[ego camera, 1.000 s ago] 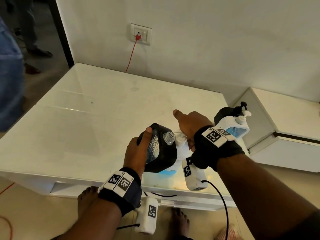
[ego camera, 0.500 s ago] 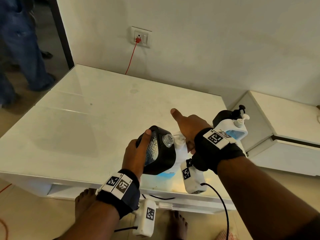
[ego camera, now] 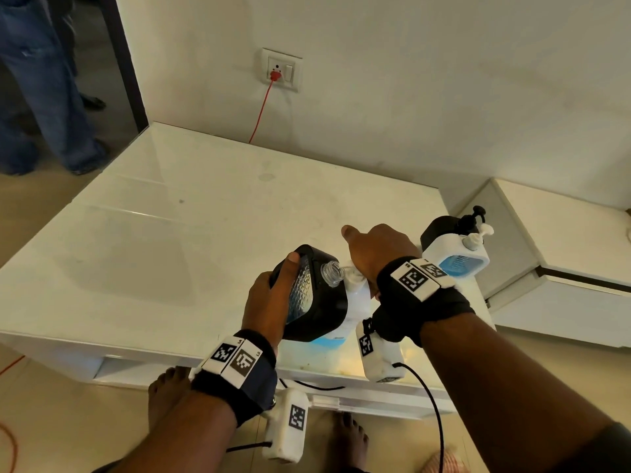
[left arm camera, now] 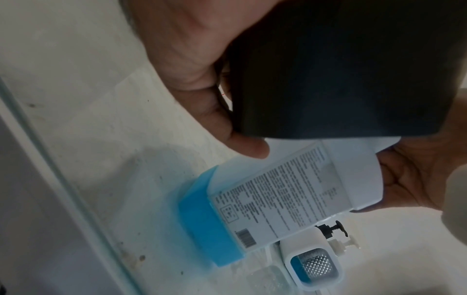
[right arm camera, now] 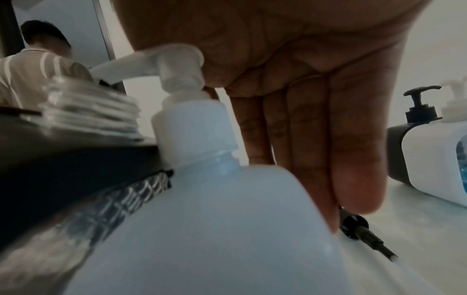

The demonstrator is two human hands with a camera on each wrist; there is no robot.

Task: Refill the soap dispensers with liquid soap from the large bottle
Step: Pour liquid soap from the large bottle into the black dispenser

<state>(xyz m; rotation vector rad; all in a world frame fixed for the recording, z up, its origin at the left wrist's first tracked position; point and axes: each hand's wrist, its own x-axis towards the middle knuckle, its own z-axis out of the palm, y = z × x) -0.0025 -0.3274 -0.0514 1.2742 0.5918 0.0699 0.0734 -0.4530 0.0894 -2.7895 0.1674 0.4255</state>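
Near the tabletop's (ego camera: pixel 205 233) front edge: your left hand (ego camera: pixel 269 302) grips the tilted, uncapped black dispenser (ego camera: pixel 319 302); your right hand (ego camera: pixel 379 254), fingers together, presses the large bottle's (ego camera: pixel 355 302) pump.

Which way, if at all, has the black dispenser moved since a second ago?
No: the black dispenser keeps the same offset from the standing white dispenser, head view.

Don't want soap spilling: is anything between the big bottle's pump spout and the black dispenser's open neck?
Nothing visible does. The black dispenser, tilted in the left hand, has its neck uncapped, and the pump spout of the large bottle, under the right hand, points over it.
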